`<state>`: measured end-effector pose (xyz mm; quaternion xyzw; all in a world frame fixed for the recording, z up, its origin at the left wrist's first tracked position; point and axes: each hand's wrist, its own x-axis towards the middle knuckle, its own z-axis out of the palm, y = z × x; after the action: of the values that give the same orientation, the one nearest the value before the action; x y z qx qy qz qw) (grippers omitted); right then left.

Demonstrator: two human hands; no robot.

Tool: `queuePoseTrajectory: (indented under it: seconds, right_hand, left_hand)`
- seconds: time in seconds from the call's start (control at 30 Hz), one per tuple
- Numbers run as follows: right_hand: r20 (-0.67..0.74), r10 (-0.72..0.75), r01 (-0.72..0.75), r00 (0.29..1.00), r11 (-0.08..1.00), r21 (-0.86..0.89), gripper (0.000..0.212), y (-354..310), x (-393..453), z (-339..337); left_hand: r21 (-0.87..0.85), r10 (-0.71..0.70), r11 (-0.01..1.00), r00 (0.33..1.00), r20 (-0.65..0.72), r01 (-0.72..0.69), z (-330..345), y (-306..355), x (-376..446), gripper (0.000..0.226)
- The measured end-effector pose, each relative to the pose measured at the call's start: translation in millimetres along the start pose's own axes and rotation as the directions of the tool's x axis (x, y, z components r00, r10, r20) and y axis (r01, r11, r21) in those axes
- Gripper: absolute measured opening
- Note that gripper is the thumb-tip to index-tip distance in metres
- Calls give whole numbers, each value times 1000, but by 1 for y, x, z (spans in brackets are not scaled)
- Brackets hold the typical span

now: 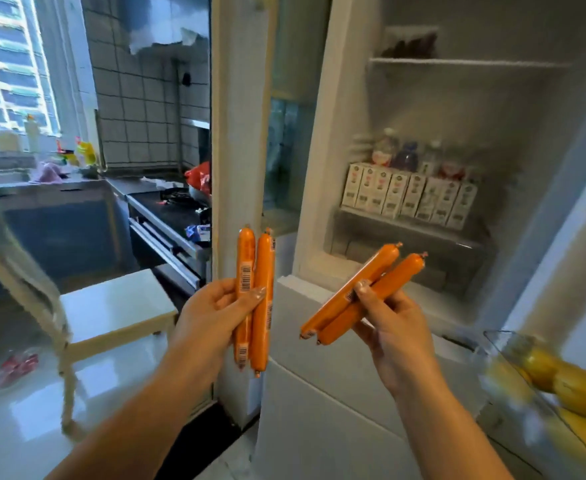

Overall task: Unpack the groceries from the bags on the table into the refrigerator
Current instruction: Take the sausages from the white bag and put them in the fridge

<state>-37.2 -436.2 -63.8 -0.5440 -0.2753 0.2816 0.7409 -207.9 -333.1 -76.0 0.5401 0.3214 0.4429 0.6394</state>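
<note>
Four orange wrapped sausages are held before the open refrigerator [319,188]: two upright [255,299] are gripped by the left hand [212,310], two slanted [360,294] are pinched by the right hand [393,323]. A row of about eight small cartons [409,199] is set on one shelf, with several bottles [405,155] behind. Yellow fruits [568,382] are kept in the clear door bin [499,368].

Both hands, left [212,306] and right [393,320], raised forward, fingers curled gripping.
</note>
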Motion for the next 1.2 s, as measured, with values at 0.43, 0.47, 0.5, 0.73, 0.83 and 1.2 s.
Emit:
queuePoseTrajectory:
  seconds: [0.43,0.47,0.5,0.73,0.83,1.2]
  right_hand:
    - [-387,-128,129,913,991,-22,6,-2,154,-35]
    - [-398,-132,128,908,991,-36,7,0,168,-39]
    - [-412,-133,124,901,991,-50,8,-1,181,-44]
    - [-499,-169,102,850,982,-159,9,-10,269,-72]
    - [-506,-146,91,850,987,-131,7,-10,295,-76]
    - [-134,-576,-15,806,206,-978,12,-75,357,-104]
  left_hand:
    - [68,-89,995,913,399,68,98,-43,202,40]
    - [74,-93,995,905,414,69,108,-46,216,40]
    - [75,-98,994,898,429,73,119,-48,230,35]
    - [40,-153,987,846,511,155,178,-61,299,30]
    - [48,-189,980,826,530,193,192,-70,323,37]
    - [91,-294,947,723,625,307,235,-93,388,37]
